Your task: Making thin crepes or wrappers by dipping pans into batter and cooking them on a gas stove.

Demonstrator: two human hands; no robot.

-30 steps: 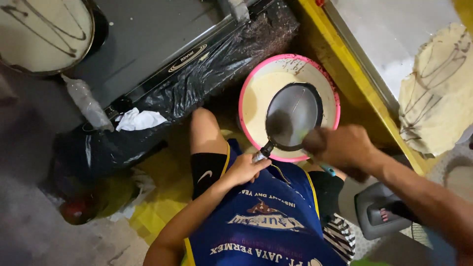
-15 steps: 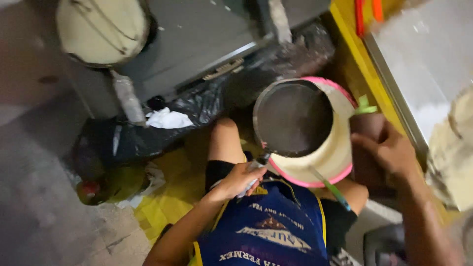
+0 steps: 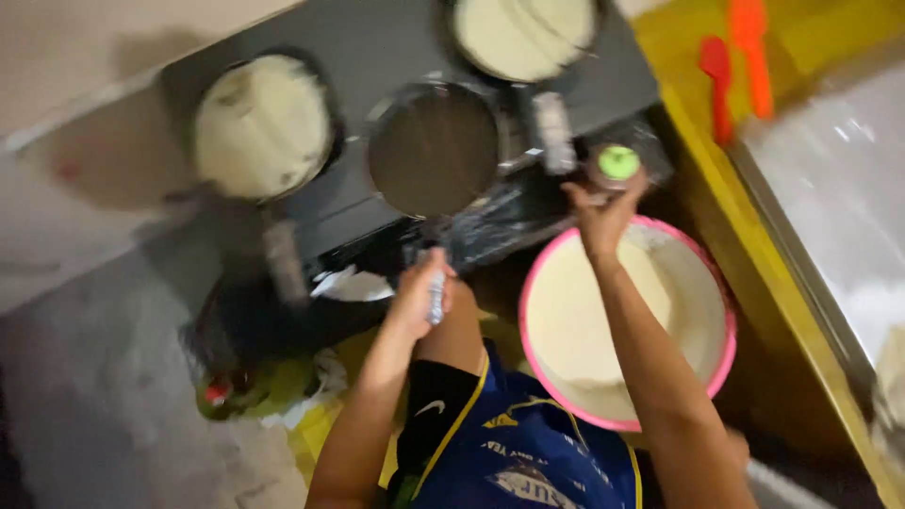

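Left hand (image 3: 421, 287) is clenched on the handle of a dark pan (image 3: 436, 149), held over the grey stove (image 3: 377, 57) between two pans of pale batter (image 3: 261, 125) (image 3: 524, 28). Pan looks rigid metal, probably moderately heavy and likely hot; the handle end, well clear of the rim, is the sensible hold. Right hand (image 3: 601, 203) is wrapped round a small bottle with a green cap (image 3: 618, 162), just beside the pan; the bottle looks light and possibly slick. Pink basin (image 3: 721, 363) of batter sits below the right forearm. Packaging: black plastic sheeting (image 3: 509, 217) under the stove edge, white wrapper (image 3: 353, 283) beside it, no legible labels. Orange spatulas (image 3: 735, 57) lie on the yellow desk (image 3: 698, 132).
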